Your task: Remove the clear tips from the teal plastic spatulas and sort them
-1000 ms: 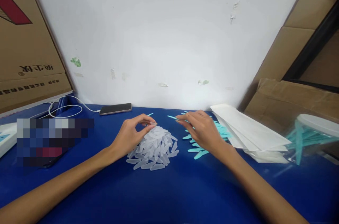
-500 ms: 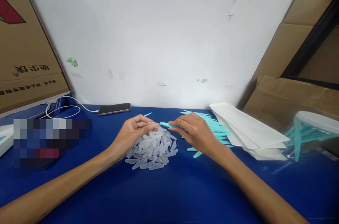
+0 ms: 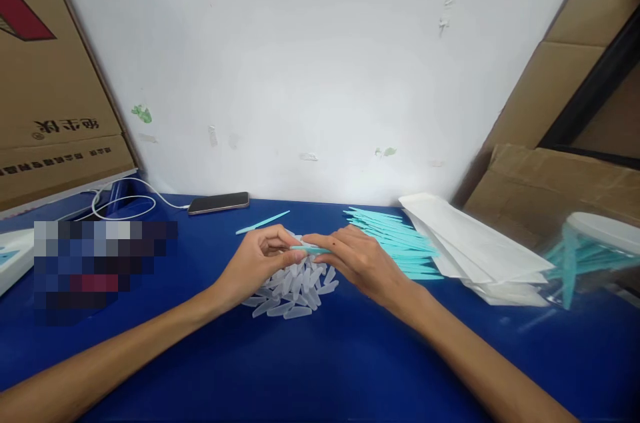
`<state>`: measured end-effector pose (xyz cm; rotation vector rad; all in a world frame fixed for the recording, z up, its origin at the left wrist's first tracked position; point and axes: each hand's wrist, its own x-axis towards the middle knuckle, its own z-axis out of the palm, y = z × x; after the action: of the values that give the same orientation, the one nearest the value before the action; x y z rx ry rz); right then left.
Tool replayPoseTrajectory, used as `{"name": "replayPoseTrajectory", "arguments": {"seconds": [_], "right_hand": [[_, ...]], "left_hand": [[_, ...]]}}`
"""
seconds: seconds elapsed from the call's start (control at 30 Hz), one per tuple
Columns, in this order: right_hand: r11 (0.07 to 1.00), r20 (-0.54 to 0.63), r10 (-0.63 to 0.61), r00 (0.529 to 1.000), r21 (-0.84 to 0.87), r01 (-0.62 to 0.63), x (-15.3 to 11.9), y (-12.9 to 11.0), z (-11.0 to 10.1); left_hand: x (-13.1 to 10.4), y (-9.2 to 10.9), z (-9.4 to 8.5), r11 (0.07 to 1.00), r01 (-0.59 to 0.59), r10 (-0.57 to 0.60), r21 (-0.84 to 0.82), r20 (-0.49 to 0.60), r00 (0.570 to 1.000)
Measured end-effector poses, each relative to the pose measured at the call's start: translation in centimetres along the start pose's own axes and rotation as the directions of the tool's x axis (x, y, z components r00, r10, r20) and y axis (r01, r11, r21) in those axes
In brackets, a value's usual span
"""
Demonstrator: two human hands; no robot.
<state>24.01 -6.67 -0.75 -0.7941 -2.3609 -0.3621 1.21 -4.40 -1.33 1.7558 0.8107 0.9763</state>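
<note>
Between my two hands, a thin turquoise eyebrow razor (image 3: 314, 249) lies roughly level above a heap of clear blade covers (image 3: 295, 296). My right hand (image 3: 367, 263) is closed on its right part, fingers along the top. My left hand (image 3: 257, 263) pinches at its left end, where a clear cover was held; that cover is now mostly hidden by my fingers. To the right of my right hand many turquoise razors (image 3: 400, 236) are spread in a fanned pile. One single razor (image 3: 265, 222) rests behind my left hand.
A phone (image 3: 219, 203) on a white cable lies near the wall. White paper sleeves (image 3: 475, 243) are stacked right of the razors. Beyond them a clear container (image 3: 595, 243) holds more turquoise razors. Cardboard boxes (image 3: 60, 90) flank the blue table (image 3: 310, 376). A pixelated patch covers the left.
My hands have come together, bringing the razor's tip to the cover in my left fingers. My right fingers now stretch further along the razor. The view has shifted slightly.
</note>
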Motion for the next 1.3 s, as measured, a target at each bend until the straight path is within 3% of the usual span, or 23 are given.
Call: {"name": "replayPoseTrajectory", "arguments": {"seconds": [0.13, 0.23, 0.33, 0.4, 0.47, 0.57, 0.67, 0.77, 0.9, 1.13, 1.3], "right_hand": [[1.0, -0.018, -0.008, 1.0, 0.0, 0.008, 0.0, -0.3, -0.1], [0.999, -0.007, -0.032, 0.999, -0.004, 0.032, 0.1, -0.6, 0.0], [0.999, 0.036, -0.05, 0.998, 0.016, 0.049, 0.1, -0.8, 0.2], [0.999, 0.063, -0.039, 0.997, 0.027, 0.038, 0.2, -0.6, 0.3], [1.0, 0.069, -0.004, 0.998, -0.005, 0.004, 0.2, 0.1, 0.0], [0.983, 0.07, 0.093, 0.993, -0.166, -0.08, 0.1, 2.2, -1.0], [0.901, 0.066, 0.267, 0.961, -0.371, -0.225, -0.7, 5.2, -2.3], [0.832, 0.19, 0.436, 0.88, -0.459, -0.313, -2.2, 8.1, -3.3], [0.838, 0.346, 0.512, 0.786, -0.403, -0.368, -3.9, 10.5, -4.1], [0.767, 0.314, 0.599, 0.737, -0.49, -0.415, -4.8, 11.4, -4.6], [0.746, 0.393, 0.647, 0.653, -0.501, -0.438, -4.9, 11.6, -4.2]], "left_hand": [[-0.2, 0.4, 0.2, 0.997, -0.058, 0.059, 0.057, -0.022, 0.998], [-0.4, 0.6, 0.3, 0.938, -0.178, 0.19, 0.298, -0.015, 0.982], [-0.7, 0.5, 0.2, 0.706, -0.373, 0.369, 0.603, 0.136, 0.919], [-0.8, 0.3, 0.0, 0.563, -0.455, 0.411, 0.69, 0.244, 0.878], [-0.7, 0.1, -0.3, 0.482, -0.48, 0.426, 0.733, 0.283, 0.86], [0.1, -0.2, -1.4, 0.428, -0.41, 0.42, 0.806, 0.224, 0.879], [1.1, -0.6, -3.1, 0.444, -0.184, 0.309, 0.877, 0.043, 0.95], [2.0, -1.3, -4.8, 0.444, 0.006, 0.176, 0.896, -0.094, 0.98], [2.7, -2.2, -6.3, 0.393, 0.157, 0.084, 0.906, -0.205, 0.975], [2.8, -3.0, -6.9, 0.257, 0.205, 0.056, 0.945, -0.226, 0.973], [2.7, -3.3, -6.7, 0.224, 0.154, 0.088, 0.962, -0.177, 0.98]]}}
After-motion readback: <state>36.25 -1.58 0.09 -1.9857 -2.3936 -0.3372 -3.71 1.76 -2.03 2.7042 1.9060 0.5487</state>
